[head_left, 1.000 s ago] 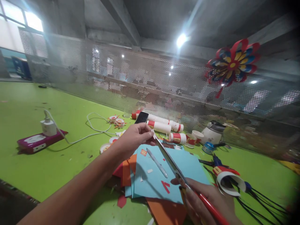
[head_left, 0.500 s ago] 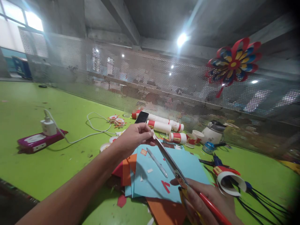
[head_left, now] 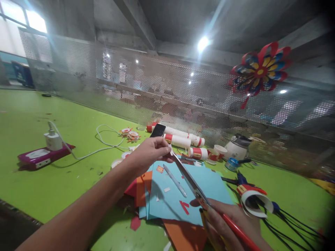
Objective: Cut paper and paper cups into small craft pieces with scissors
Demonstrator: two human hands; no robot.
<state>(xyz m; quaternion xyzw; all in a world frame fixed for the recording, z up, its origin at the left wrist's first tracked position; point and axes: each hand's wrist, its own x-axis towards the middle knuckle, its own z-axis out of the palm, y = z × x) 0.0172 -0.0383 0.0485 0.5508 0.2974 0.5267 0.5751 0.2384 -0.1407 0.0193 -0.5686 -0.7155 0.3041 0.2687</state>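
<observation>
My left hand [head_left: 156, 150] pinches a small white piece of paper [head_left: 171, 150] above the back edge of the blue sheets [head_left: 209, 181]. My right hand [head_left: 227, 219] holds the scissors [head_left: 192, 183], whose blades look nearly closed and point up and left, their tips at the white piece. A red handle or pen [head_left: 238, 230] runs under my right hand's fingers. Beneath both hands, a pale pen [head_left: 175, 180], a red V-shaped scrap [head_left: 184, 207] and white bits lie on the blue sheets. Orange sheets [head_left: 184, 235] stick out below.
On the green table [head_left: 86, 181] are a purple power strip [head_left: 39, 157] with a charger and white cable, a phone [head_left: 158, 130], paper cups [head_left: 198, 153], a kettle [head_left: 237, 147], a blue jar [head_left: 232, 164] and a cup with cords [head_left: 256, 203]. A paper flower [head_left: 261, 71] hangs at right.
Almost nothing differs. The view has shifted very slightly, and both hands keep the same hold with the scissor tips still at the white piece.
</observation>
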